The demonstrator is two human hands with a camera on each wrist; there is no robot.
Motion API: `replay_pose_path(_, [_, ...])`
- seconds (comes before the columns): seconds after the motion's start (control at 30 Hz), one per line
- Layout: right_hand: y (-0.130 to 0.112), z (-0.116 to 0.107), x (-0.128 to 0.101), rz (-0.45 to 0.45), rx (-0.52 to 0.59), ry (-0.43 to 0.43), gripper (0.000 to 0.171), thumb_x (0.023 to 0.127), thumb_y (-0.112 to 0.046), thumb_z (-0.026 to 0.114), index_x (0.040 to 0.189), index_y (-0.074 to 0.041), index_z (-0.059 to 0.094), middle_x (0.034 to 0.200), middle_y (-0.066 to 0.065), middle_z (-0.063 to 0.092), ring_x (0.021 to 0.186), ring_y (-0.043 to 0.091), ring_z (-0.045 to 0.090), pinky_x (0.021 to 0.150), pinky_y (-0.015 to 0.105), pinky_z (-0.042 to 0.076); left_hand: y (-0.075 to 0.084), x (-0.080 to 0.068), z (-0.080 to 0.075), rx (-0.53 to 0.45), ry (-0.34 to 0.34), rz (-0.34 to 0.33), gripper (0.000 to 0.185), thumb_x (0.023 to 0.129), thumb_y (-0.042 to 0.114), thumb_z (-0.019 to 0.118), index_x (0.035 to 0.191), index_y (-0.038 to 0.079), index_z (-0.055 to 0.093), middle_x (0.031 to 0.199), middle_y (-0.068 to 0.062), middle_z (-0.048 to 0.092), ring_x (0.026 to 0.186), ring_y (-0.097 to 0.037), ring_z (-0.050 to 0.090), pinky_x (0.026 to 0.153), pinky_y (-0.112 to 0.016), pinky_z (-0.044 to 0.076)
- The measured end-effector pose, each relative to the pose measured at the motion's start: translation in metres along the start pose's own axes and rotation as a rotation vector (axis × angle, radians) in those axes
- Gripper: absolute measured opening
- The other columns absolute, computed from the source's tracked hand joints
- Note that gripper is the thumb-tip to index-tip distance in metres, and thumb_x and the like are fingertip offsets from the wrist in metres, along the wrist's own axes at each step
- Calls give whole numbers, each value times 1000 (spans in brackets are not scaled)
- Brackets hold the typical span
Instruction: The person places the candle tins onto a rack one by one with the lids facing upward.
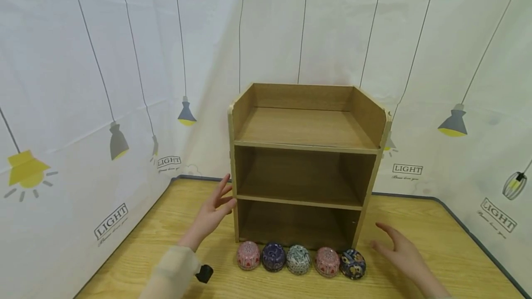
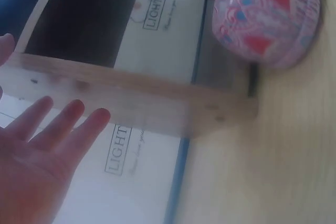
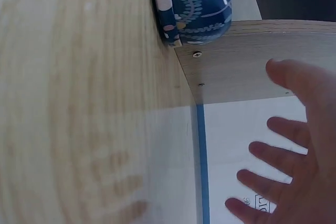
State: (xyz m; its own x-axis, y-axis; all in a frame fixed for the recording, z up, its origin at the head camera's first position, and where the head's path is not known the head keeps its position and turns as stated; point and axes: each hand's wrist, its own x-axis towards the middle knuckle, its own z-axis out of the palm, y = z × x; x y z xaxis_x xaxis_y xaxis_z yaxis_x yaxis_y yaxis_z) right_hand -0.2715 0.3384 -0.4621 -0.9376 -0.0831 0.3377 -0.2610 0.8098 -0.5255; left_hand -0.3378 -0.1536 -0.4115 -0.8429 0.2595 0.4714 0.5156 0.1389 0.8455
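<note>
A small wooden shelf (image 1: pixel 305 128) stands upright on the table, with a railed top and two open compartments. Along its front foot sits a row of small round patterned tins: a pink tin (image 1: pixel 248 255), a dark purple tin (image 1: pixel 274 257), a white-green tin (image 1: pixel 298 259), another pink tin (image 1: pixel 327 262) and a dark blue floral tin (image 1: pixel 353 264). My left hand (image 1: pixel 213 216) is beside the shelf's left panel, fingers spread; whether it touches the panel I cannot tell. On the other side, my right hand (image 1: pixel 401 253) hovers apart from the right panel and the blue tin, fingers extended, holding nothing.
The wood-grained table (image 1: pixel 137 257) has a dark blue edging along its back. White cloth walls (image 1: pixel 274 22) printed with hanging lamps enclose it behind and at both sides. A small black block-like item (image 1: pixel 204 273) shows at the left wrist.
</note>
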Motion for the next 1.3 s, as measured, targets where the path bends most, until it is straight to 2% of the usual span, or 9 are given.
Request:
replay_pose_path(0.13, [-3,0,-1,10,38,-21,60,94,-32,64,137,6,47,135,33,47,118,54,46,92,66,40,8,0,5,-9,17,2,66,97,3,57,154,7,23,146,-33,34,120,-47,50,85,-48,54])
replay_pose_path(0.37, [-9,0,-2,28,117,-58,54,95,-28,63,136,5,50,129,28,55,115,48,51,87,61,46,-6,6,12,-36,82,-45,65,97,10,59,154,20,29,146,-20,42,122,-38,51,86,-37,53])
replay_pose_path(0.53, [-12,1,-2,20,147,-39,47,94,-23,65,132,2,54,122,22,61,110,40,56,84,53,49,-7,8,15,-46,116,-52,62,98,16,60,153,17,31,147,-22,40,126,-39,46,90,-43,51])
replay_pose_path(0.77, [-13,4,-3,54,196,-63,32,93,-19,66,116,3,61,110,14,66,97,26,62,78,40,51,-6,7,19,-47,151,-66,61,98,16,60,152,11,32,147,-25,39,125,-41,46,93,-44,49])
replay_pose_path(0.9, [-12,8,-3,49,207,-56,23,92,-15,67,109,0,64,103,9,67,90,12,62,74,30,52,-6,5,21,-17,164,-60,62,97,16,61,152,10,33,146,-26,39,124,-42,47,94,-46,49])
replay_pose_path(1.03, [-12,10,-4,22,218,-63,19,92,-13,66,107,0,65,100,8,68,87,6,61,72,29,52,-8,7,21,3,175,-60,62,97,18,62,152,12,34,146,-24,40,124,-41,48,95,-48,48])
replay_pose_path(1.13, [-10,8,-4,-30,235,-114,21,93,-11,64,109,1,64,102,11,68,88,7,61,71,30,52,-8,7,21,6,176,-46,61,97,20,62,151,13,35,145,-23,42,122,-40,50,93,-46,49])
replay_pose_path(1.2, [-7,8,-3,-71,258,-166,22,93,-10,63,112,2,63,104,13,68,89,6,61,71,29,52,2,6,22,1,172,-50,60,97,17,61,151,10,35,144,-25,42,122,-42,49,93,-46,49])
replay_pose_path(1.3, [-4,7,-2,-120,297,-240,25,93,-9,61,115,3,61,107,16,67,92,9,62,72,30,51,3,6,22,-14,178,-51,59,97,15,61,151,10,35,144,-25,43,122,-41,49,93,-46,49])
